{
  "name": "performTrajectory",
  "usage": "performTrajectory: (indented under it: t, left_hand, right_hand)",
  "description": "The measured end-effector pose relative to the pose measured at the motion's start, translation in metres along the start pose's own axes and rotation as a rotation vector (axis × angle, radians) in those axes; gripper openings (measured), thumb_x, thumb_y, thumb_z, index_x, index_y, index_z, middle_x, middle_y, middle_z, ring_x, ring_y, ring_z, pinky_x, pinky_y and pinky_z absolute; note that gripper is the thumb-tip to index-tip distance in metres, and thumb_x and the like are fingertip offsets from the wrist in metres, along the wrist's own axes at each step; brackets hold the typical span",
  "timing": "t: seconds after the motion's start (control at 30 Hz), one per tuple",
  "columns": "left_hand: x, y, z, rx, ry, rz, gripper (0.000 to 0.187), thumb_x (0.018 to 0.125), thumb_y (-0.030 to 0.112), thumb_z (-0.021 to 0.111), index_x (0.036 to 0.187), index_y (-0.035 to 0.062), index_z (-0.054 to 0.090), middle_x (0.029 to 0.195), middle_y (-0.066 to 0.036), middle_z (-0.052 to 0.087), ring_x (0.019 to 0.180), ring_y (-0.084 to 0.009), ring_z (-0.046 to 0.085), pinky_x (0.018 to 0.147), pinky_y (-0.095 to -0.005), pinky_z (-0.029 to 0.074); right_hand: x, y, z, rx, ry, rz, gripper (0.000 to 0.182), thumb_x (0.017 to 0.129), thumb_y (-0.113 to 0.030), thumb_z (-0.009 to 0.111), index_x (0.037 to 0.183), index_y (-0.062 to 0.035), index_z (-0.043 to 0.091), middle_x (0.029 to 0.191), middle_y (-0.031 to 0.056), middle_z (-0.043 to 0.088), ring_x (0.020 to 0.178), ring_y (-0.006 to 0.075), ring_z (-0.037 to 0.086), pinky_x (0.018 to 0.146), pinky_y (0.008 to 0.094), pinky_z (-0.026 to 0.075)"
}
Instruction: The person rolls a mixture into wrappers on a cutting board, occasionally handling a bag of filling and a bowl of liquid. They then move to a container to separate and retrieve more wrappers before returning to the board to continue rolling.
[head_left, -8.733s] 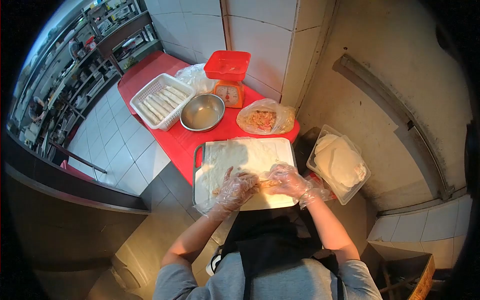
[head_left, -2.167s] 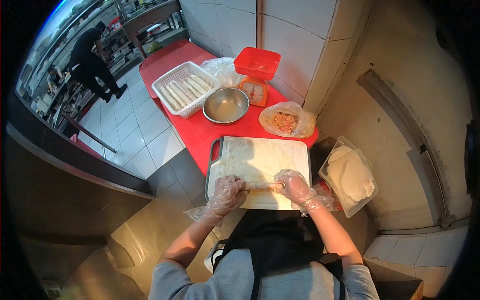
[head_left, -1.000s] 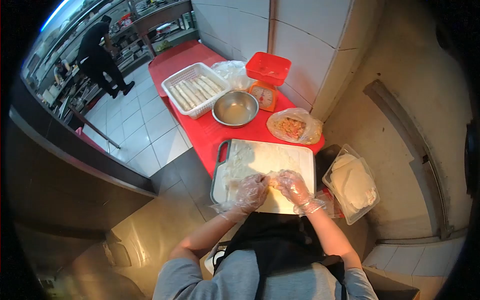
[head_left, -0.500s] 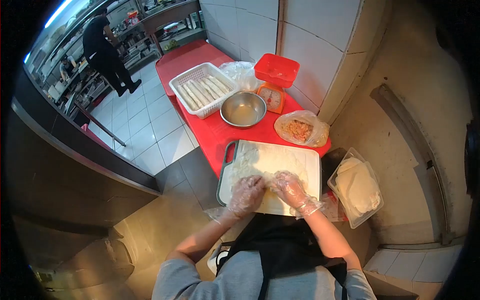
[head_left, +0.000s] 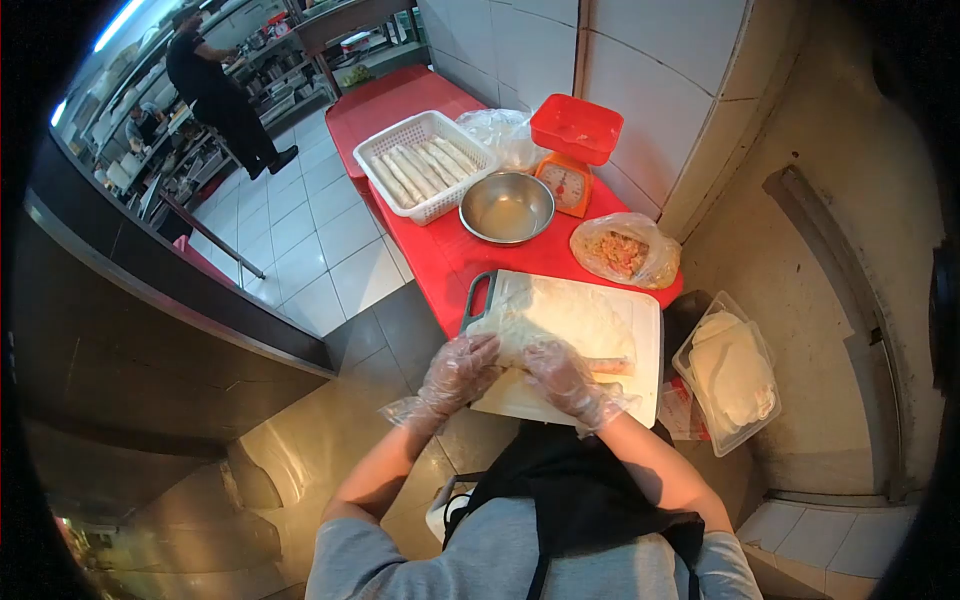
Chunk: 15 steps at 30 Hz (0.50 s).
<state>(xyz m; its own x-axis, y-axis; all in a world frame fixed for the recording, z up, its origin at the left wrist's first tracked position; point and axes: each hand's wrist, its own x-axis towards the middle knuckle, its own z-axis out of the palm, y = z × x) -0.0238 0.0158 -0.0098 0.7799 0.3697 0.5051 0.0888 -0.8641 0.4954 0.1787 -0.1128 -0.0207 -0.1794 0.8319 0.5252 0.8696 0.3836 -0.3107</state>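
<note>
A thin, pale wrapper sheet [head_left: 575, 315] lies on a white cutting board [head_left: 648, 330] with a dark green handle. Both my hands wear clear plastic gloves. My left hand [head_left: 462, 372] has its fingers closed on the wrapper's left side. At the middle of its near edge, my right hand [head_left: 560, 378] pinches the wrapper, fingers bent down. A strip of orange-pink filling [head_left: 610, 366] shows to the right of that hand; the rest is hidden beneath the fingers.
The red table [head_left: 440, 265] holds a white basket [head_left: 470, 200] of rolls, a metal bowl [head_left: 507, 207], an orange scale [head_left: 565, 185] with a red tray, and a bag of filling [head_left: 618, 250]. A tub of wrappers [head_left: 735, 370] stands right. A person [head_left: 215, 90] stands far left.
Both hands have shifted left along the wrapper and stand further apart. The filling strip now shows beside my right hand. The whole view has swung slightly.
</note>
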Motion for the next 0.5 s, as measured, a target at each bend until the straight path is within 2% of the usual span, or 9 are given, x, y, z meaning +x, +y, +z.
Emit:
performTrajectory:
  t: [0.1, 0.2, 0.33, 0.43, 0.5]
  left_hand:
    - [-0.009, -0.015, -0.003, 0.074, -0.082, 0.048, 0.037, 0.076, 0.014, 0.077, 0.111, 0.0068, 0.066, 0.110, -0.013, 0.069, 0.102, -0.0342, 0.066, 0.089, -0.0477, 0.053]
    - [0.000, -0.025, -0.009, 0.137, -0.264, 0.097, 0.029, 0.077, 0.013, 0.076, 0.105, 0.0081, 0.068, 0.104, -0.010, 0.070, 0.096, -0.0320, 0.068, 0.084, -0.0440, 0.055]
    - [0.028, -0.027, -0.027, -0.071, -0.347, 0.124, 0.014, 0.078, 0.011, 0.073, 0.092, 0.0085, 0.072, 0.090, -0.010, 0.070, 0.084, -0.0312, 0.068, 0.075, -0.0398, 0.056]
    - [0.059, -0.038, -0.030, -0.122, -0.631, 0.169, 0.014, 0.076, 0.007, 0.073, 0.090, 0.0054, 0.071, 0.092, -0.012, 0.069, 0.085, -0.0318, 0.068, 0.075, -0.0387, 0.054]
    - [0.077, -0.043, -0.028, -0.104, -0.742, 0.151, 0.015, 0.074, 0.006, 0.073, 0.088, 0.0066, 0.073, 0.088, -0.012, 0.069, 0.082, -0.0319, 0.068, 0.075, -0.0372, 0.053]
  right_hand:
    - [0.008, 0.005, 0.029, 0.019, -0.049, 0.062, 0.025, 0.077, -0.015, 0.066, 0.100, -0.0036, 0.064, 0.094, 0.0155, 0.063, 0.092, 0.0326, 0.062, 0.081, 0.0439, 0.050]
    - [0.005, 0.010, 0.039, -0.029, -0.108, 0.044, 0.032, 0.079, -0.019, 0.069, 0.107, -0.0034, 0.066, 0.105, 0.0145, 0.064, 0.096, 0.0337, 0.061, 0.086, 0.0446, 0.049]
    - [0.006, 0.015, 0.044, -0.037, -0.169, 0.055, 0.028, 0.078, -0.016, 0.068, 0.103, -0.0042, 0.066, 0.104, 0.0149, 0.064, 0.092, 0.0340, 0.062, 0.082, 0.0450, 0.050]
    - [0.010, 0.013, 0.041, 0.000, -0.182, 0.051, 0.026, 0.078, -0.014, 0.068, 0.102, -0.0038, 0.066, 0.102, 0.0158, 0.065, 0.091, 0.0348, 0.062, 0.081, 0.0454, 0.051]
    - [0.010, 0.015, 0.044, 0.059, -0.140, 0.044, 0.024, 0.077, -0.012, 0.068, 0.100, -0.0031, 0.067, 0.099, 0.0161, 0.065, 0.090, 0.0355, 0.063, 0.080, 0.0459, 0.051]
